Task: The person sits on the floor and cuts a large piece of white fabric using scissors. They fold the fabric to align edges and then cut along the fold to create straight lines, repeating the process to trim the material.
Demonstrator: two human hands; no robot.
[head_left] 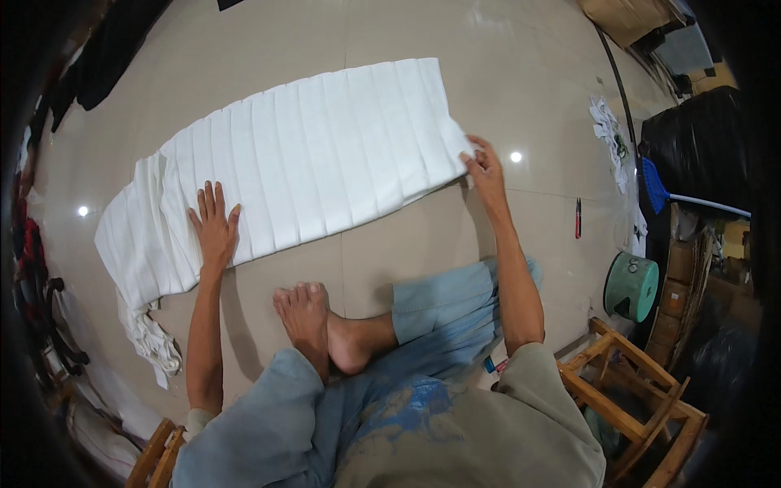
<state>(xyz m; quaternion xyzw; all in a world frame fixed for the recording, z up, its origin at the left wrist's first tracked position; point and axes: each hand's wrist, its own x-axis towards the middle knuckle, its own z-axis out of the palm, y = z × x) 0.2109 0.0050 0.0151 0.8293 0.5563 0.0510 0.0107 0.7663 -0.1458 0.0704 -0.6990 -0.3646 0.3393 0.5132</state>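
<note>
A long piece of white pleated cloth [317, 154] lies spread on the tiled floor in front of me, its folds running side by side across its width. Flat on its near edge, toward the left, rests my left hand [215, 228] with the fingers spread. At the right end, my right hand [486, 169] pinches the cloth's corner between thumb and fingers. The left end of the cloth is bunched and less even. Loose white strips [152, 346] trail from its lower left corner onto the floor.
On the floor at right lie a slim red and black tool [578, 218] and white scraps [608, 134]. Beyond them are a green roll [631, 286], a blue broom head [653, 185] and a black plastic-covered bundle [695, 146]. A wooden stool [618, 415] stands by my right side.
</note>
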